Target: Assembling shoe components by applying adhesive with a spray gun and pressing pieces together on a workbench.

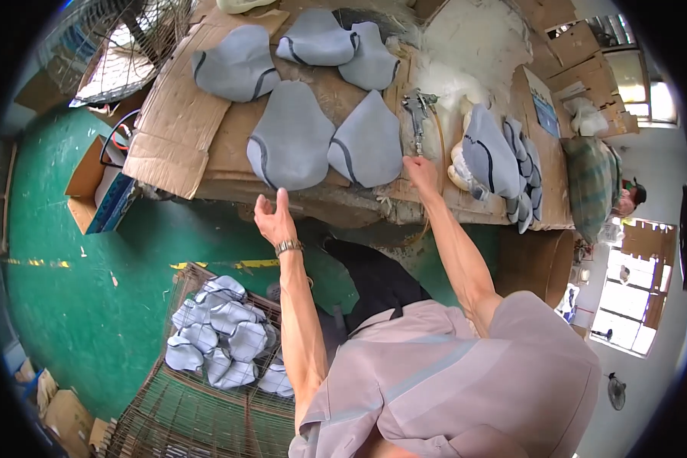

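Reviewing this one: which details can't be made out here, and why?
All in the head view:
Right hand: whether it grips the spray gun; the hand itself hides any contact.
Left hand: whether its thumb touches the large grey piece; too small to judge.
Heaped grey pieces, lower left: exact count; they overlap.
Pale object: full shape; the top edge cuts it off.

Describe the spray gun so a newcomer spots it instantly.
Find the cardboard-covered workbench across the top of the picture. Just beyond the right hand, to the right of a group of five grey, dark-striped pieces, lies the spray gun. Its slim metal body sets it apart from those broad, rounded neighbours.
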`<action>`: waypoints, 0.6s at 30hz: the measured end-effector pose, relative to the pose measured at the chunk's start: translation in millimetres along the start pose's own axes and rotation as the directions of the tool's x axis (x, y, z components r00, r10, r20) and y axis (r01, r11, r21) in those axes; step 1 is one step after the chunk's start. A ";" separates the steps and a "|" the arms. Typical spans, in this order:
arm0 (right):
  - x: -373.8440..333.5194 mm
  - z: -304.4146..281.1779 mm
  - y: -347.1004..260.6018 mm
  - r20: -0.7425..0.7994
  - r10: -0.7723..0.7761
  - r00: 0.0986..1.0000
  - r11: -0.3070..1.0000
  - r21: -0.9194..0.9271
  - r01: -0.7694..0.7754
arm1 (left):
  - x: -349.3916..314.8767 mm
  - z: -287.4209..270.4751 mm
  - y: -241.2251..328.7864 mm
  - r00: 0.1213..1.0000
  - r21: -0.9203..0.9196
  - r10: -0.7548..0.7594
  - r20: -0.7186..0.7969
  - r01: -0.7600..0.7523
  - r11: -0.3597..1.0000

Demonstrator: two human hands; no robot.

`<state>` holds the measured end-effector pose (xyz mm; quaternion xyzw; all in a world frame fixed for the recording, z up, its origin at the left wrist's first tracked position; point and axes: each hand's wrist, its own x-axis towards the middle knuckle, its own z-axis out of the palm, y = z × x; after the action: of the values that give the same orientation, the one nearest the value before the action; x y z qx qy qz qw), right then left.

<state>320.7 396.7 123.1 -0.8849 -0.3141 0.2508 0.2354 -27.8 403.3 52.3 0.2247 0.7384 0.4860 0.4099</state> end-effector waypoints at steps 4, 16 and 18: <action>69.3 -36.6 15.0 0.024 -0.118 0.993 0.978 -0.169 0.120 | 1.1 73.2 38.3 0.990 0.277 0.119 0.069 -0.134 0.952; -118.5 -87.4 -98.7 0.151 -0.309 0.939 0.951 0.079 0.300 | -90.1 -82.9 113.1 0.856 0.157 0.485 -0.177 -0.462 0.873; -132.4 -98.5 -107.5 0.182 -0.409 0.894 0.908 0.181 0.379 | -105.7 -118.2 116.4 0.905 0.002 0.362 -0.222 -0.371 0.929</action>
<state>242.3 356.3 299.2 -0.7512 -0.4923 0.3139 0.3078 -73.4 312.7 220.9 0.2965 0.7136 0.5907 0.2322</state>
